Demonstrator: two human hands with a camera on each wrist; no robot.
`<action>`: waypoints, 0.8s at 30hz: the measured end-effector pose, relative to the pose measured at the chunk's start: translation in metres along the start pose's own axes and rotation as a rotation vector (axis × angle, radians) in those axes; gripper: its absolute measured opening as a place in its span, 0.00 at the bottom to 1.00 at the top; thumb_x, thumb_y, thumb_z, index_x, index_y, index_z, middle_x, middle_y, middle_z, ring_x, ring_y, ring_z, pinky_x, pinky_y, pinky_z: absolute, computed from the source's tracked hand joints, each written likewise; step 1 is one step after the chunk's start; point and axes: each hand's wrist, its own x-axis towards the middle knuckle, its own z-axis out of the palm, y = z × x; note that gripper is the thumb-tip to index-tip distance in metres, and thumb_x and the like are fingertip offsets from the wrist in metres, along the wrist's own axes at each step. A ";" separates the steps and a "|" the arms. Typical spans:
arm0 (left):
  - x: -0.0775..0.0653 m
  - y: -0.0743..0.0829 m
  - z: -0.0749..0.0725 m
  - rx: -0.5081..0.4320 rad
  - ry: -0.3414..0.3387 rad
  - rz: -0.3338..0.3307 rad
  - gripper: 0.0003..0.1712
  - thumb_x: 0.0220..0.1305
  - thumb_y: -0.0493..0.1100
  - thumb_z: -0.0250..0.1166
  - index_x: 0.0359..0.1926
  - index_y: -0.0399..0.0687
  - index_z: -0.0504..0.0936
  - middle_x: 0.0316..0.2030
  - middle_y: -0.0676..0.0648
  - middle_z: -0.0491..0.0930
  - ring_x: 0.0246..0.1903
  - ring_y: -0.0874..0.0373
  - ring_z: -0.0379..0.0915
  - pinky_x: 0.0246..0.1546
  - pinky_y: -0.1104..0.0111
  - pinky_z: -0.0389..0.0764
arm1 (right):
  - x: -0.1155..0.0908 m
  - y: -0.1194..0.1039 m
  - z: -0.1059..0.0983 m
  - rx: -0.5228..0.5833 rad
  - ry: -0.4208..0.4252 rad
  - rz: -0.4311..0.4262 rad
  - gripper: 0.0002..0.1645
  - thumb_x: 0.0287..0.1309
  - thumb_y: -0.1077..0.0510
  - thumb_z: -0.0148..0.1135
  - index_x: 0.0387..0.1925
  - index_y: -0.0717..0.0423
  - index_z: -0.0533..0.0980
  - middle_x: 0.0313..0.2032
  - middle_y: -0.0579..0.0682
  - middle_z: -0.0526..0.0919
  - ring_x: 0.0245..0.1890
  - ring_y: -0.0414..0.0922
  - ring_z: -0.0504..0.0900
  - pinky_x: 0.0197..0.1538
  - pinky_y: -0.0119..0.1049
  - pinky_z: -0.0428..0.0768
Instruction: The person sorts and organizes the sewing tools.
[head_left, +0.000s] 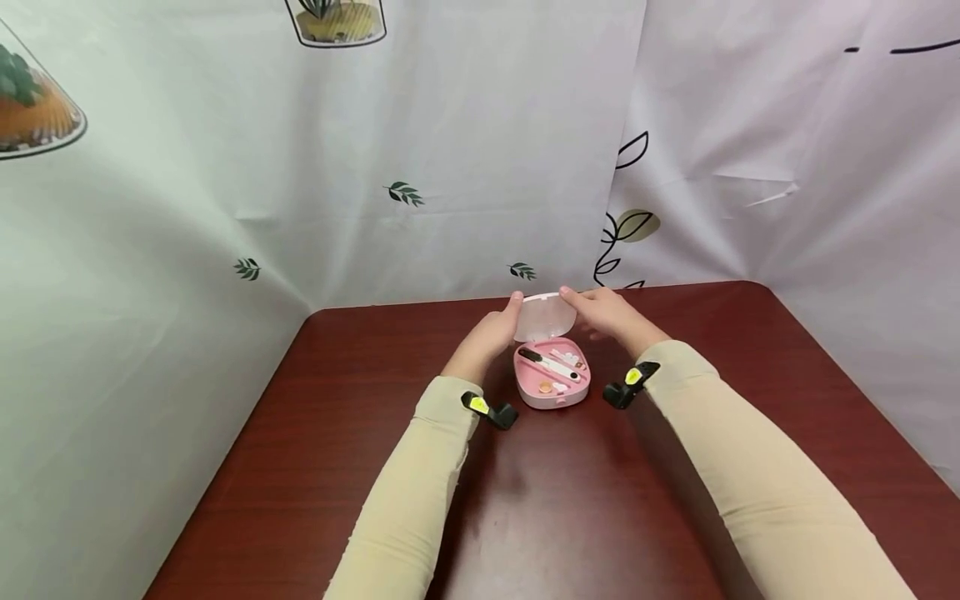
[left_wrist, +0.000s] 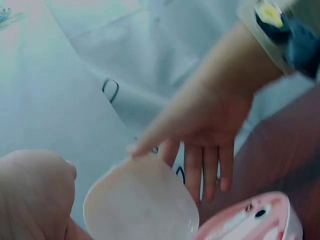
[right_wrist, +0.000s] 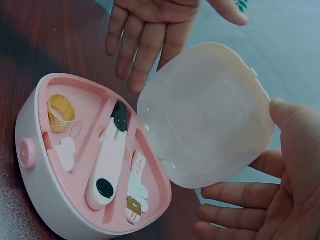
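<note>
A pink jewelry box (head_left: pixel 552 398) with a translucent hinged lid (right_wrist: pixel 207 115) raised stands on the table. My right hand (head_left: pixel 611 317) pinches the lid's right edge, thumb on the rim and index finger behind; its other fingers extend. By the lid's left side is my left hand (head_left: pixel 487 337), fingers straight; the right wrist view shows its thumb apart from the lid. Inside the box lie a gold ring (right_wrist: pixel 61 114), a white cloud-shaped piece (right_wrist: pixel 66 154), a slim white tool (right_wrist: pixel 107 162) with a black end, and small white-and-gold pieces (right_wrist: pixel 135 195) in the right compartment.
The box rests on a dark red-brown table (head_left: pixel 360 433). Behind the table's far edge hangs a pale sheet (head_left: pixel 465 125) printed with leaves and jars. Black wrist mounts (head_left: pixel 630 385) sit on both sleeves.
</note>
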 end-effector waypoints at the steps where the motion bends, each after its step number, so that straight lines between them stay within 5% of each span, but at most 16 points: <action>1: -0.001 0.002 0.000 -0.012 -0.001 -0.004 0.50 0.73 0.75 0.31 0.71 0.42 0.71 0.68 0.38 0.72 0.67 0.43 0.67 0.70 0.48 0.63 | -0.002 -0.001 -0.001 0.014 -0.008 0.004 0.49 0.70 0.26 0.45 0.71 0.61 0.68 0.62 0.65 0.77 0.58 0.60 0.79 0.57 0.52 0.81; 6: -0.004 0.002 0.001 0.027 0.033 0.012 0.49 0.74 0.74 0.32 0.70 0.40 0.72 0.69 0.39 0.71 0.69 0.43 0.66 0.70 0.48 0.63 | -0.007 0.001 -0.001 0.048 -0.034 -0.028 0.45 0.71 0.29 0.47 0.72 0.59 0.67 0.62 0.64 0.78 0.63 0.59 0.76 0.62 0.55 0.77; 12: -0.008 -0.010 0.004 0.189 0.057 0.117 0.45 0.76 0.70 0.35 0.68 0.41 0.75 0.65 0.41 0.76 0.65 0.45 0.70 0.69 0.51 0.67 | -0.016 0.012 -0.002 -0.109 -0.036 -0.126 0.42 0.70 0.29 0.48 0.72 0.52 0.70 0.65 0.61 0.75 0.65 0.60 0.73 0.65 0.58 0.72; 17: -0.010 -0.024 0.005 0.347 0.014 0.213 0.41 0.77 0.67 0.38 0.73 0.42 0.68 0.68 0.42 0.72 0.68 0.47 0.67 0.70 0.53 0.65 | -0.026 0.024 0.001 -0.264 -0.024 -0.284 0.36 0.72 0.33 0.50 0.71 0.46 0.71 0.66 0.58 0.75 0.69 0.57 0.70 0.69 0.60 0.66; 24: -0.014 -0.045 0.014 0.533 0.020 0.379 0.42 0.77 0.66 0.44 0.76 0.39 0.60 0.72 0.39 0.66 0.72 0.45 0.62 0.72 0.54 0.62 | -0.036 0.051 0.015 -0.368 0.053 -0.487 0.30 0.71 0.43 0.57 0.69 0.47 0.74 0.62 0.58 0.79 0.59 0.54 0.79 0.62 0.56 0.74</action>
